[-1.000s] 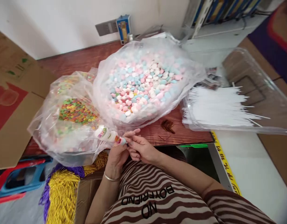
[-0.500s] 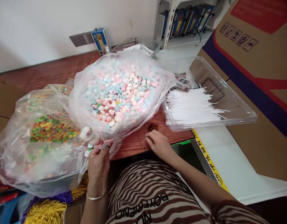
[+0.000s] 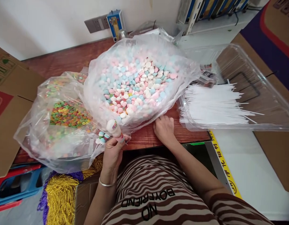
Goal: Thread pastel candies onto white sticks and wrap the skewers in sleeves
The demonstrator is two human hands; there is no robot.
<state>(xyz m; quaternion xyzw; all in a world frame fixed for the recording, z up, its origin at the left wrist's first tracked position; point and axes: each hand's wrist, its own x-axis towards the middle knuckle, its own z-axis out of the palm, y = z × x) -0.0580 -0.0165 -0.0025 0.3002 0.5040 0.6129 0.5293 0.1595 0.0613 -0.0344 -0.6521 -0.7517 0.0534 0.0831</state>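
My left hand (image 3: 113, 153) is closed round a candy stick, whose rounded white top piece (image 3: 113, 125) carries a small coloured print. Pink and white pieces sit lower on it, partly behind my fingers. Just left of that hand are more blue, white and red candies (image 3: 102, 137), apparently on sticks too. My right hand (image 3: 164, 128) rests on the red-brown tabletop with its fingers curled down, beside the edge of a large clear bag (image 3: 189, 73). Pink, blue and white round candies (image 3: 135, 84) fill this bag. Whatever lies under those right fingers is hidden.
Left of it, another clear bag (image 3: 36, 125) holds small coloured candy rings (image 3: 69, 115). On the right, a clear plastic tray (image 3: 266, 125) contains many white sticks (image 3: 207, 104). Cardboard boxes (image 3: 8, 125) flank both sides. Gold and purple beaded strands (image 3: 61, 197) hang below.
My right hand has moved forward over the small brown strips, which are now out of sight. The candy stick in my left hand leans differently. The whole view has shifted.
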